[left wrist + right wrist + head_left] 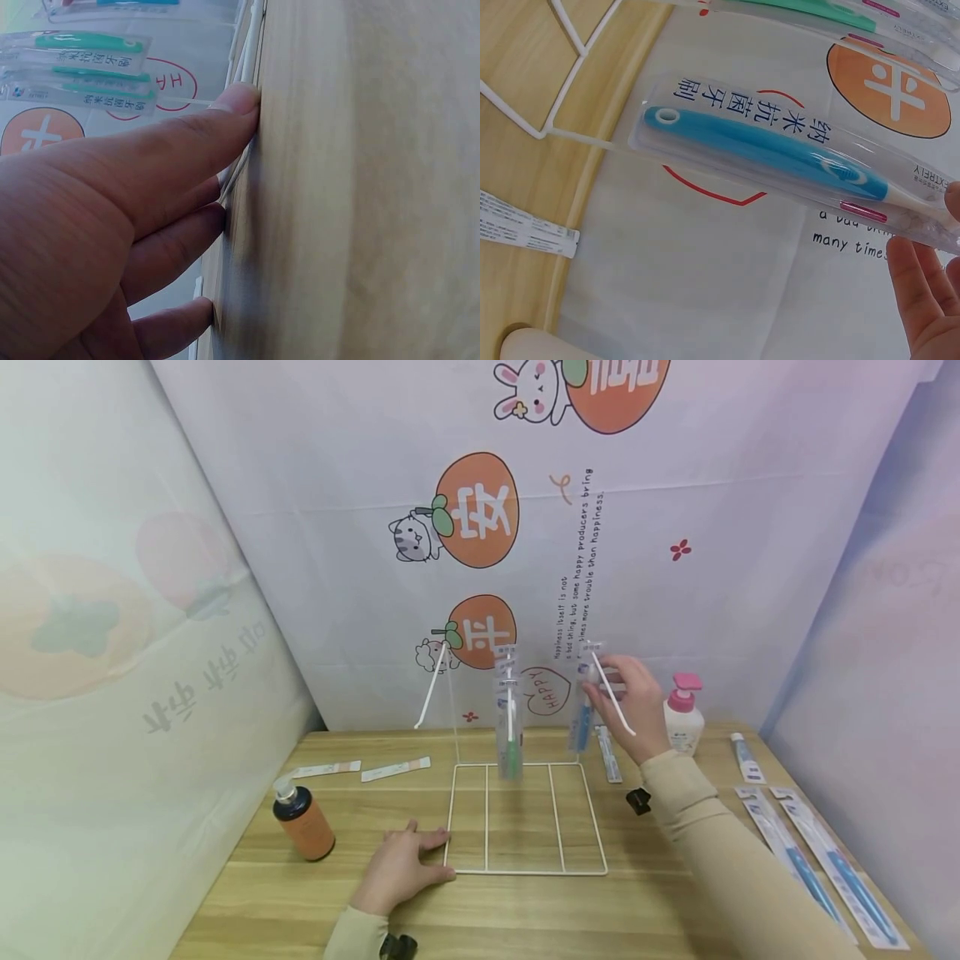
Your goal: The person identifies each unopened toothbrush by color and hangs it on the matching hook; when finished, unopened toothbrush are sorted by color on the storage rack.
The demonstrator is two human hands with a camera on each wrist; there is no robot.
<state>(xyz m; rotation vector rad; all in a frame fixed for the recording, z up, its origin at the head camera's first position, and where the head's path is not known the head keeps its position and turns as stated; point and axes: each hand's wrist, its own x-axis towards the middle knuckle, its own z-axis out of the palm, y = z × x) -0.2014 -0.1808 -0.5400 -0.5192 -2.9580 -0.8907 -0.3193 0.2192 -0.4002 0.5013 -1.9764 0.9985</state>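
While the left hand [401, 868] lies flat on the wooden table [525, 910], fingers straight and spread, its fingertips [236, 101] press against the near left corner of the white wire rack [525, 818], touching the base frame where it meets the wood. The left forearm comes up from the bottom edge of the head view, its beige sleeve ending at the wrist. The right hand [633, 706] is raised well above the table at the rack's upper right hook, the arm stretched forward and up from the lower right, elbow low and wrist bent slightly inward. Its fingers and thumb pinch the top of a packaged blue toothbrush [780, 150], which hangs upright beside the rack's right post, the handle end pointing down; in the right wrist view only the fingertips [919, 292] show, at the brush-head end of the clear packet. A green packaged toothbrush [510, 727] hangs from the middle of the rack. A brown pump bottle [302, 820] stands left of the left hand, a pink-topped pump bottle [683, 714] just beyond the right hand, and two more packaged toothbrushes [817, 860] lie flat at the table's right edge.
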